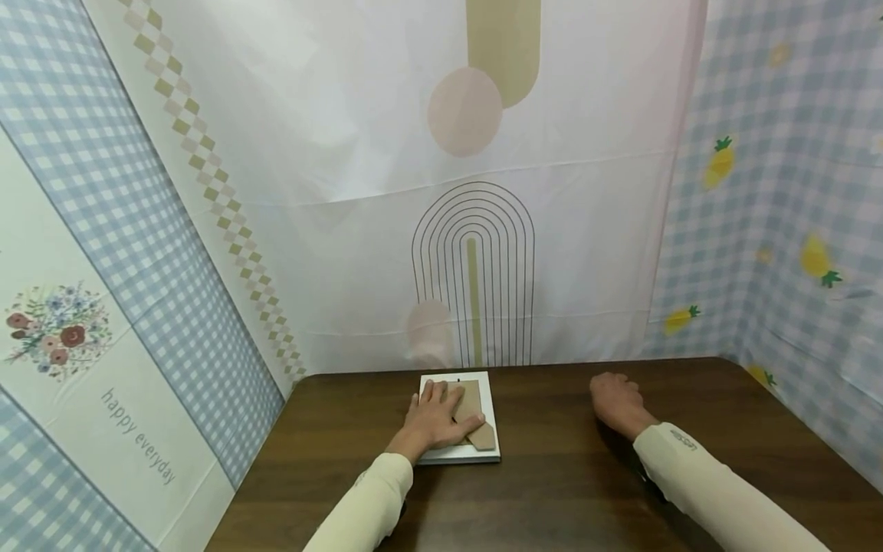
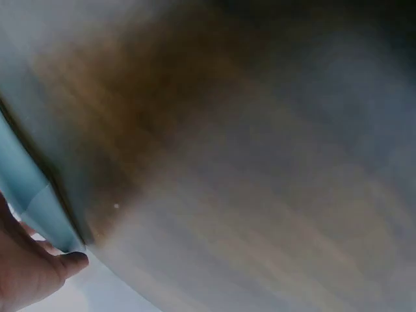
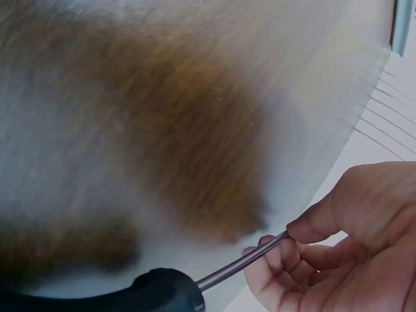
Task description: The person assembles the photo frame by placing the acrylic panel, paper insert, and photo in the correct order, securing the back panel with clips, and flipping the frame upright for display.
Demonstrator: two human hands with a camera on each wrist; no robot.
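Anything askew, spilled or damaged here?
Only the grip looks odd: the right hand holds the dark-handled tool by its metal shaft, not the handle. The white frame under the left hand shows no obvious damage, though partly covered.

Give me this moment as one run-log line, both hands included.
left hand: rests spread on white frame | right hand: pinches metal rod | frame: brown backing up, on wooden table

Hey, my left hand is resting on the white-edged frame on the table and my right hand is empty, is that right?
Not quite: your right hand isn't empty. The right wrist view shows it pinching a thin metal rod. Your left hand is indeed resting on the white-edged frame on the table.
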